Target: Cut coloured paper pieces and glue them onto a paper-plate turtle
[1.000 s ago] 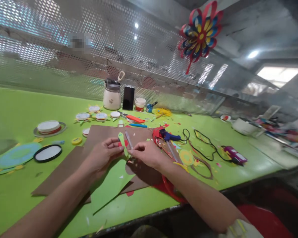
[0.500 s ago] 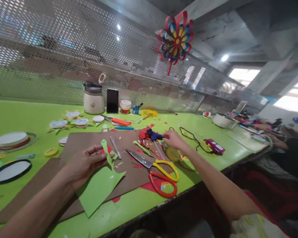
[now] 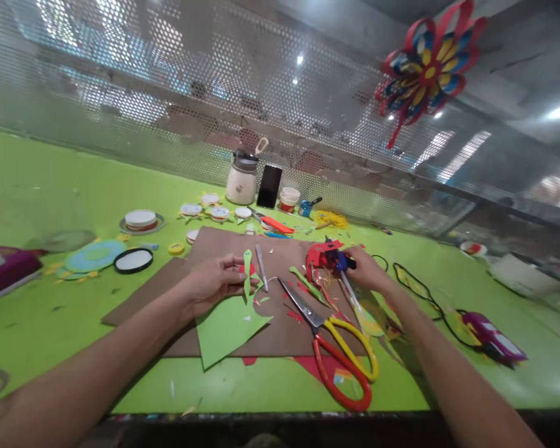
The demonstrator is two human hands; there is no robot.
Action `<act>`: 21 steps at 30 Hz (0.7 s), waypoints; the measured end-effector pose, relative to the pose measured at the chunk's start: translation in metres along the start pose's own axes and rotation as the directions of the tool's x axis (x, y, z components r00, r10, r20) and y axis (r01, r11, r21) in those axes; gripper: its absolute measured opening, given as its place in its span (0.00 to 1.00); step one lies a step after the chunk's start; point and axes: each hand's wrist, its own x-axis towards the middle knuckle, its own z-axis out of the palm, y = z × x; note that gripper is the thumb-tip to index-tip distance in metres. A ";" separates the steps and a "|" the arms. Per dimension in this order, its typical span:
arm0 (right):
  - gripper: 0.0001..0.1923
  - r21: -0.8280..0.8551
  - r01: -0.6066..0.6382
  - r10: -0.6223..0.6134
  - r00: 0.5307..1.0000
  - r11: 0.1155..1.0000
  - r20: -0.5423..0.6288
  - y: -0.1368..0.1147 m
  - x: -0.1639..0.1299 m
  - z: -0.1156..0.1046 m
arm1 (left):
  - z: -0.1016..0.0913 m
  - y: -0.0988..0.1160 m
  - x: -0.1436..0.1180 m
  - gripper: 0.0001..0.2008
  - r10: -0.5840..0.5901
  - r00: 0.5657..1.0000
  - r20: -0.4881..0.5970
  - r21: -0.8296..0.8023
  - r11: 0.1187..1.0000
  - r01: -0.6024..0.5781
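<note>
My left hand [image 3: 216,283] pinches a narrow green paper cut-out [image 3: 247,274] upright over the brown card sheet [image 3: 224,249]; a larger green paper sheet [image 3: 226,326] lies under it. A grey stick [image 3: 261,275] lies just right of the cut-out. My right hand [image 3: 364,267] is closed on a blue glue gun [image 3: 343,261] among red paper scraps [image 3: 320,255]. Big scissors with red and yellow handles [image 3: 340,358] lie between my arms, blades pointing up-left.
A white jar [image 3: 241,180], black phone [image 3: 269,186] and small cups stand by the perforated metal wall. Round lids and paper discs [image 3: 133,261] lie left. A black cable [image 3: 429,298] runs to a purple device [image 3: 492,336] right. A paper pinwheel [image 3: 427,62] hangs above.
My right hand let go of the green cut-out, reached right to the glue gun and closed on it. The scissors became visible on the card. My left hand kept the cut-out.
</note>
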 end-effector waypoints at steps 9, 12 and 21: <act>0.16 0.602 -0.072 0.218 0.960 0.795 -0.174 0.022 -0.004 -0.035 | 0.001 0.001 0.003 0.13 -0.010 1.000 0.006 0.064 0.998 0.010; 0.21 0.723 -0.012 0.305 0.911 0.691 -0.276 0.021 -0.005 -0.048 | -0.004 -0.002 0.006 0.13 -0.002 1.000 0.012 0.077 0.997 0.001; 0.17 0.645 -0.072 0.030 0.997 0.761 0.075 -0.103 -0.060 -0.059 | 0.001 -0.004 0.002 0.16 0.001 1.000 -0.001 0.100 0.995 -0.001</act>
